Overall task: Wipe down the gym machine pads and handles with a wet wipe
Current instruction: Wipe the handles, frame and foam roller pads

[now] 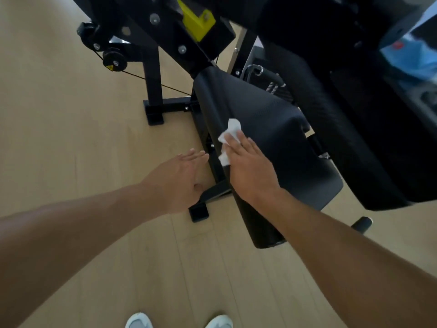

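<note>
from up here i lose a lot of the gym machine (165,27): its upper frame is cut off by the top edge, and the right side melts into dark blur where i can't separate pad from steel. something blue (411,55) at the far right is too smeared for me to name. the wet wipe (230,134) is mostly covered by my right hand (250,171); only crumpled white corners poke out past the fingertips and at the thumb side. my shoes (139,321) are clipped at the bottom edge.

my right hand lies flat, fingers straight and together, pressing the wipe onto the left edge of the black seat pad (272,129), arm reaching in from the lower right. my left hand (182,178) hovers just beside it over the wooden floor (59,114), palm turned toward the pad, fingers straight and relaxed, holding nothing and touching nothing i can see.
</note>
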Available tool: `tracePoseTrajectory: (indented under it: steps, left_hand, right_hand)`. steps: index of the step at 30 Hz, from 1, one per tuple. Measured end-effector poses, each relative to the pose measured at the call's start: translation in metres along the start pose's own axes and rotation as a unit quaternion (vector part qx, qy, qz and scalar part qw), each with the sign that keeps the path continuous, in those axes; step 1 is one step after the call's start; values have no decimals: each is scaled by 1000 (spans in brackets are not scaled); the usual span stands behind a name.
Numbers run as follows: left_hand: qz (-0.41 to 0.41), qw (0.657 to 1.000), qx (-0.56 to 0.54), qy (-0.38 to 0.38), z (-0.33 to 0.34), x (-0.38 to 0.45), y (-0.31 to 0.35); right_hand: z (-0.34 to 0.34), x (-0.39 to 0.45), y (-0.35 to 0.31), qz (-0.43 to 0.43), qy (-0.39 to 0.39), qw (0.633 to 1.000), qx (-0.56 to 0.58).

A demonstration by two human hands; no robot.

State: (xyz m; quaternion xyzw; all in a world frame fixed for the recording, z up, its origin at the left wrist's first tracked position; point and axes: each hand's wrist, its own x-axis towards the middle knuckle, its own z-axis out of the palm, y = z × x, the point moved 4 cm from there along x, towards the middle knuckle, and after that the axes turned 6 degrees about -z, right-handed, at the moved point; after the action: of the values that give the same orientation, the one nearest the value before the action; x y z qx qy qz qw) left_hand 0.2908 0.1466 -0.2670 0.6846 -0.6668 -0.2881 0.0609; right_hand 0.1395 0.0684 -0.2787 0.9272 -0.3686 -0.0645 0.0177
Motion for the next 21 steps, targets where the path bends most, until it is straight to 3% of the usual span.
tracePoseTrajectory:
  steps: [3, 6, 9, 12, 14, 15, 17, 18, 19, 21]
  left_hand:
    - [10, 1000, -5, -12, 2, -5, 7]
    - [28, 999, -13, -9, -2, -10, 20]
    - [49, 998, -36, 3, -8, -17, 40]
    - [75, 997, -21, -5, -2, -37, 58]
    - [69, 997, -8, -26, 4, -58, 62]
    - [49, 998, -24, -37, 4, -72, 64]
    - [-39, 991, -110, -57, -1, -104, 66]
    - [-104, 975, -185, -67, -3, -122, 65]
    - [-167, 941, -286, -66, -8, -141, 64]
    - [-239, 831, -500, -45, -19, -182, 66]
  right_hand:
    - [8, -11, -6, -17, -12, 999, -30]
    - [25, -90, -22, -111, -35, 993, -32]
    - [34, -159, -20, -143, -79, 986, -25]
    - [33, -185, -16, -184, -58, 981, -20]
    - [19, -184, -17, -97, -1, 988, 124]
    - [6, -181, -17, 18, 26, 964, 265]
    - [-23, -179, -34, 240, 40, 837, 491]
    - [-42, -179, -48, 302, 57, 776, 551]
    - [-60, -179, -63, 341, 77, 711, 611]
    - [-101, -181, -94, 368, 86, 596, 708]
